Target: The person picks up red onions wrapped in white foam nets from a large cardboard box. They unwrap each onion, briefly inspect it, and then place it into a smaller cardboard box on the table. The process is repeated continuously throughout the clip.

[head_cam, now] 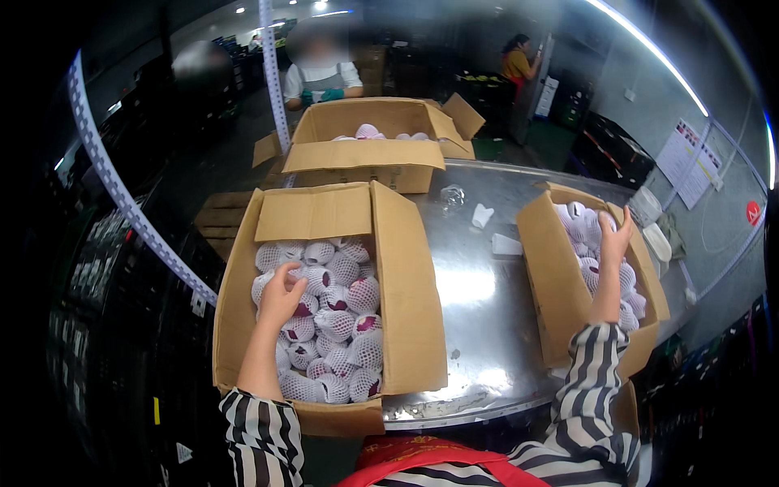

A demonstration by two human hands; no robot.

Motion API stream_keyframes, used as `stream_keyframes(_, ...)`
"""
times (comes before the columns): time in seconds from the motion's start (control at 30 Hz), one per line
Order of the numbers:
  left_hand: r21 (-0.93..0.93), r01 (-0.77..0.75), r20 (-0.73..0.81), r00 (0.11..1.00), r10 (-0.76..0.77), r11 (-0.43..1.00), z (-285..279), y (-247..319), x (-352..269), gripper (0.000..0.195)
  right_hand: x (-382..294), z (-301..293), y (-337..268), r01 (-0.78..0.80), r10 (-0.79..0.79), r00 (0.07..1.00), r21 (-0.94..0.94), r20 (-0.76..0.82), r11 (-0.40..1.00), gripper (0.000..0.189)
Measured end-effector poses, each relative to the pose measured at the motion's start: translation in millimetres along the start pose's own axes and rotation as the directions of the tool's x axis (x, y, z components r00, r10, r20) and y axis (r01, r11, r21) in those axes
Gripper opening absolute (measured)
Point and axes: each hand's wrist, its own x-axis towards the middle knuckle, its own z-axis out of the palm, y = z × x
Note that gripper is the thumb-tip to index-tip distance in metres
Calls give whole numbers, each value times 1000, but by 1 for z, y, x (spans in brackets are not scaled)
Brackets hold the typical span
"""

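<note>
On the left a large open cardboard box (411, 304) holds many dark red round items in white foam net sleeves (335, 324). My left hand (284, 293) is over the upper left of these items, fingers curved and apart; whether it touches one is unclear. My right hand (614, 239) is at a narrower cardboard box (551, 286) on the right, its thumb and fingers spread above more sleeved items (589, 274). No item shows within its grasp.
Both boxes are at a shiny metal table (468, 341). Loose white foam sleeves (506, 245) and a crumpled clear plastic piece (452, 196) lie between them. Another open cardboard box (365, 155) stands beyond, with a gloved co-worker (322, 82) behind it. White containers (657, 240) sit far right.
</note>
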Motion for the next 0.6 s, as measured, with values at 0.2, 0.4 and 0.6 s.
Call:
stream_keyframes(0.2,216,31,-137,991,-1,976,-14,-13,1,26,-98,55,-111,-313,48,845,422,532,851,30)
stream_keyframes(0.4,277,23,-183,983,30,961,-13,-6,8,23,-233,110,-238,-299,-425,392,550,816,780,26)
stream_keyframes(0.6,240,20,-264,963,46,971,-13,9,3,40,-314,153,-305,57,-501,-361,555,787,830,47)
